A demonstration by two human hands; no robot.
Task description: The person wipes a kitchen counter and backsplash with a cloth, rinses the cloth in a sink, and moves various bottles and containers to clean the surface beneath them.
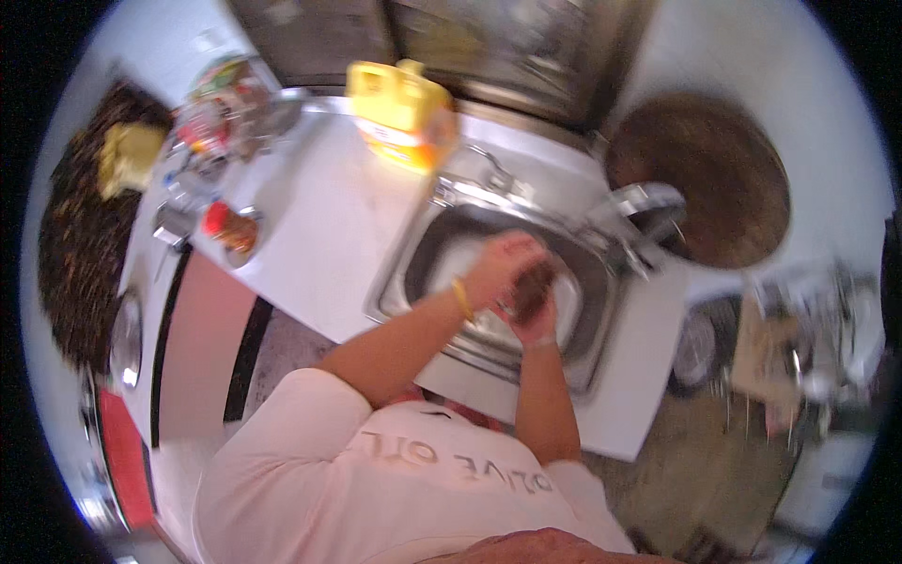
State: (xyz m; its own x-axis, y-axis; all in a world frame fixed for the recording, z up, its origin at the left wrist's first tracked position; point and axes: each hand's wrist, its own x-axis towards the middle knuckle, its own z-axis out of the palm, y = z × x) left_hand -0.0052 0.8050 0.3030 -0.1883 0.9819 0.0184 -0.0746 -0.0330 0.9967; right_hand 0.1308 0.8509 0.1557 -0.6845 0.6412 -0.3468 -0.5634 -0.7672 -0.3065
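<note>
Over the stainless steel sink [586, 338], my two hands meet around a small dark brown object [533, 290], too blurred to name more closely. My left hand [506, 264], with a yellow band at the wrist, curls against it from the upper left. My right hand [541, 323] grips it from below, with a pale band at that wrist. A metal faucet [499, 176] stands behind the basin. Motion blur hides the exact finger positions.
A yellow jug [402, 116] stands left behind the sink. A red-lidded jar [231, 229] sits on the white counter [317, 211]. A large round brown board or pan [705, 183] leans at the right wall, behind a metal pot [652, 204]. A rack of dishes [817, 352] stands far right.
</note>
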